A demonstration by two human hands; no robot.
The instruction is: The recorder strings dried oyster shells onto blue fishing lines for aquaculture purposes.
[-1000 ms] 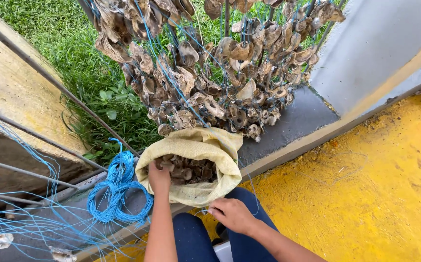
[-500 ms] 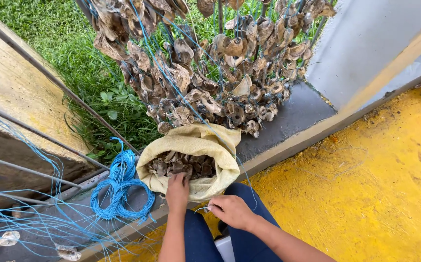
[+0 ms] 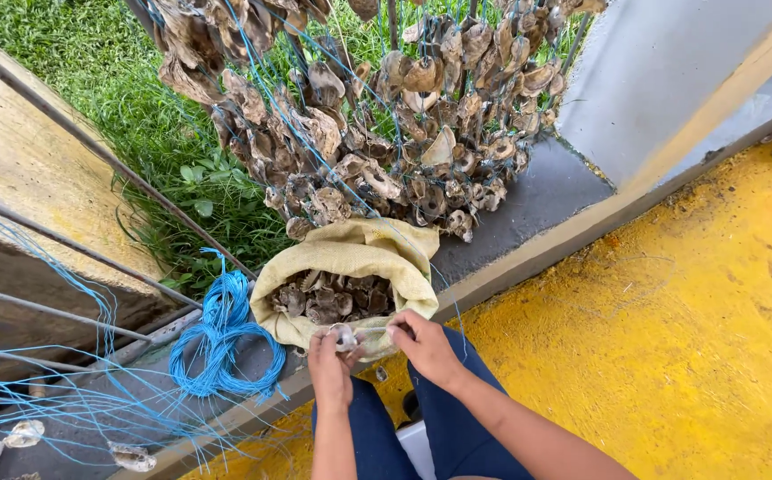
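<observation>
My left hand [image 3: 331, 366] holds a pale oyster shell [image 3: 345, 337] just in front of a tan sack [image 3: 404, 258] full of shells [image 3: 332, 298]. My right hand [image 3: 423, 345] is beside it, fingers pinched on a thin line that runs toward the shell. Both hands are over my knees in dark blue trousers. Above the sack hang many shells strung on blue line [image 3: 377, 116].
A coil of blue cord [image 3: 221, 342] lies left of the sack, with loose blue strands [image 3: 39, 400] and stray shells [image 3: 23, 433] at the lower left. Metal rods [image 3: 92, 156] cross a wooden plank [image 3: 21, 160]. Grass [image 3: 137, 107] is behind. Yellow floor [image 3: 670, 338] spreads right.
My left hand has come out of the sack with a shell and met my right hand in front of the sack.
</observation>
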